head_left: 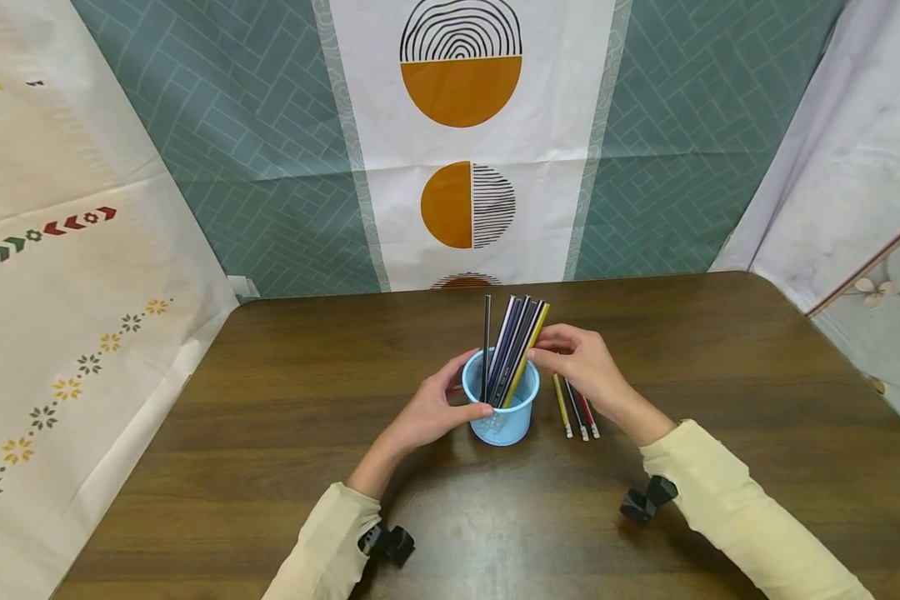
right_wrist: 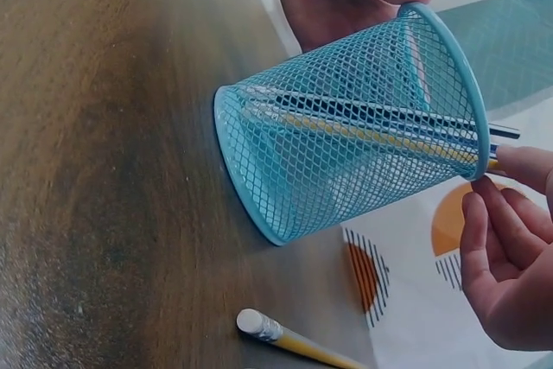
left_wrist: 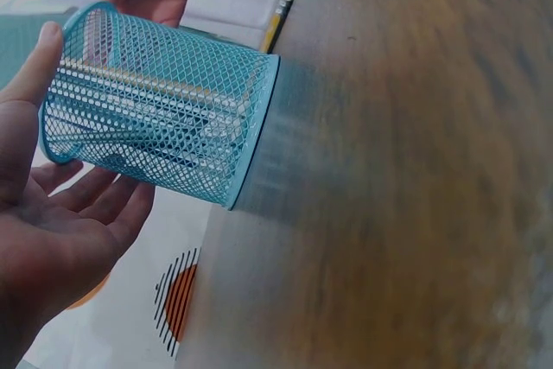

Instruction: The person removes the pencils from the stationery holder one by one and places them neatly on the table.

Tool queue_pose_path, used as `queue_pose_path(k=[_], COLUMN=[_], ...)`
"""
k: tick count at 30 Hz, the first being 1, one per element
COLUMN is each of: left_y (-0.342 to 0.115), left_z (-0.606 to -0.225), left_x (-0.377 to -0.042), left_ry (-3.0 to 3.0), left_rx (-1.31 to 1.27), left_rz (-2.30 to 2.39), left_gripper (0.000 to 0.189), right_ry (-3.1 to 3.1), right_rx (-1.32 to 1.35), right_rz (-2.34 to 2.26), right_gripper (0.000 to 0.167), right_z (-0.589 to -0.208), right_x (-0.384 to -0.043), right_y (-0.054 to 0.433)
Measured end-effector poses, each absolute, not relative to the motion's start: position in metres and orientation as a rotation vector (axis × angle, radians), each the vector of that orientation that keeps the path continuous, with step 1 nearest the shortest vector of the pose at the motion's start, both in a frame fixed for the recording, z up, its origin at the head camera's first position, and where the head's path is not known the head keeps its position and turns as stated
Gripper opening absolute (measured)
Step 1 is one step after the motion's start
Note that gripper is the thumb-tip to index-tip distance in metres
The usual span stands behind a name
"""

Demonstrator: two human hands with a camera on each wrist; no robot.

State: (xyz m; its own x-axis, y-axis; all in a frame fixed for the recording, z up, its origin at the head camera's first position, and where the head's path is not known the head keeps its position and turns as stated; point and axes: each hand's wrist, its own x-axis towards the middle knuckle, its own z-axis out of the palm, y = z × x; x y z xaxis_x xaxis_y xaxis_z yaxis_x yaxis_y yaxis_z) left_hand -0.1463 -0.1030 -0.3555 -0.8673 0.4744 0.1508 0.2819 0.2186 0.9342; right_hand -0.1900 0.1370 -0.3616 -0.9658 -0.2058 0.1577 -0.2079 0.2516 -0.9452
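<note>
"What is at the centre?"

"A light-blue, round wire-mesh cup (head_left: 501, 429) stands upright on a dark brown wood-grain table (head_left: 307, 417). Inside it, a bundle of slim dark pencils (head_left: 516, 337) leans to the right, with a slim yellow pencil (head_left: 521, 369) along the bundle's right edge. A thin black pencil (head_left: 487, 337) stands almost straight at the left side."

"Where are the hands?"

"The left hand (head_left: 438, 408) grips the cup from its left, thumb at the near rim, fingers around the far side. The right hand (head_left: 581, 362) is across from it at the rim; its thumb and forefinger appear to pinch the yellow pencil, the other fingers curled outside the cup."

"Anything beside it?"

"Three loose pencils (head_left: 575, 408), one yellow, one black, one red, lie just right of the cup, erasers towards the person."

"Which step is this?"

"My judgement: setting the yellow pencil among the others, as its lower end is inside the cup. The next move would call for the right fingers to loosen while the left hand steadies the cup against tipping."
</note>
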Motion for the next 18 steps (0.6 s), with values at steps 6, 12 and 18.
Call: queue_pose_path(k=[6,12,18], left_y=[-0.1028,-0.1024,-0.1025], left_z=[-0.355,-0.3551,-0.3554], left_x=[-0.1469,-0.1469,-0.1462], left_ry=[2.319,2.322,2.318], left_rx=[0.718,0.723,0.713], left_rz=[1.711,1.71,1.714], left_gripper=[0.072,0.072,0.072], right_ry=[-2.487,-2.469,-2.481], right_rx=[0.406,0.403,0.411], right_rz=[1.792,1.717,1.667], right_gripper=[0.026,0.021,0.019], right_z=[-0.3611,-0.3612,-0.3612], right_x=[-0.1897,-0.1887,-0.1883], right_y=[0.1344,0.1327,0.1332])
